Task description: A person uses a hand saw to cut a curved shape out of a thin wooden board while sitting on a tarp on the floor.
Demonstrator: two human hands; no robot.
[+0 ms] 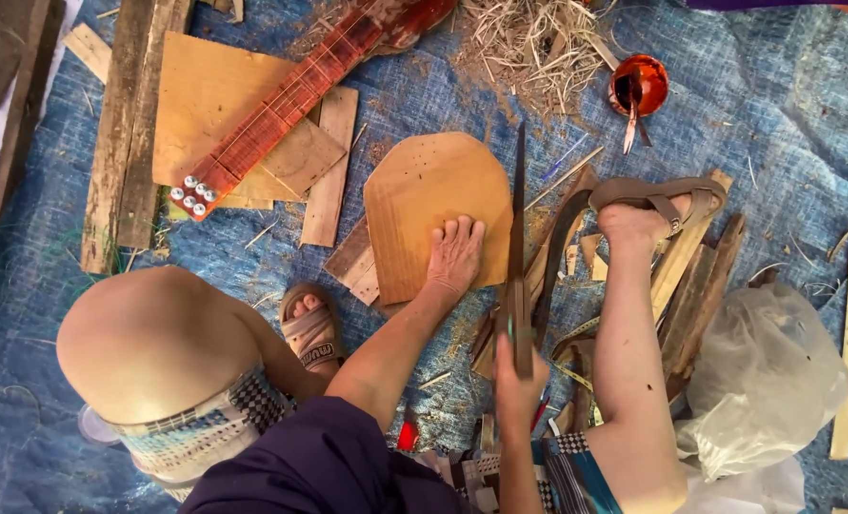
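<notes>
A rounded plywood piece is pinned flat on the blue tarp by the left hand, whose fingers are spread open and pressed down near its right edge. A long dark blade is gripped by its handle in the clenched right hand and is held just right of the plywood edge. To the far left, a red stringed-instrument neck is laid on boards; at far right, a small red pot is seen.
</notes>
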